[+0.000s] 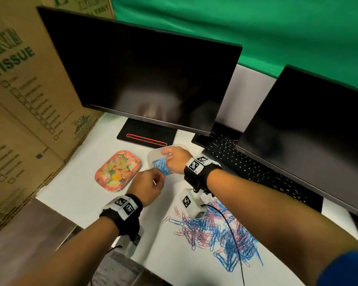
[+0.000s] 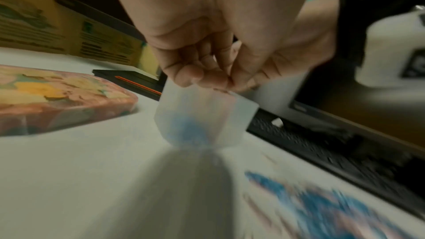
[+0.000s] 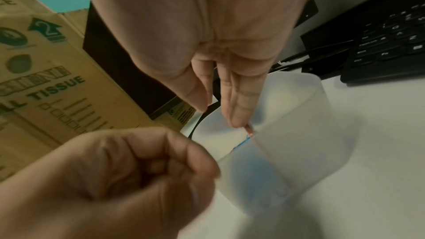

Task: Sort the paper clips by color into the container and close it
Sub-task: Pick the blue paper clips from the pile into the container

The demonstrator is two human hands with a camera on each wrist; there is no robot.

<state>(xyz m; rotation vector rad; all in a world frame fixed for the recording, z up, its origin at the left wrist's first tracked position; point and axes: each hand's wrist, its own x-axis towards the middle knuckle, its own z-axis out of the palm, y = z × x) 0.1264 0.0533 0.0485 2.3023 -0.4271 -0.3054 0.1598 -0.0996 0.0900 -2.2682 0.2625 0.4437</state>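
Container [image 1: 156, 155]: head view alone shows pile [image 1: 219, 230].

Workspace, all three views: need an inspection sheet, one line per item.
Surface: white desk, bare patches.
Job's things: translucent container open, blue clips inside; floral lid lies apart to its left; mixed blue and pink clip pile unsorted.
Clutter: nothing seen.
Grips: left hand curled at the container's near edge; right hand over the container, a clip at its fingertips.
Cables: black cable crosses the pile.
Surroundings: two dark monitors, keyboard, cardboard boxes, green backdrop.
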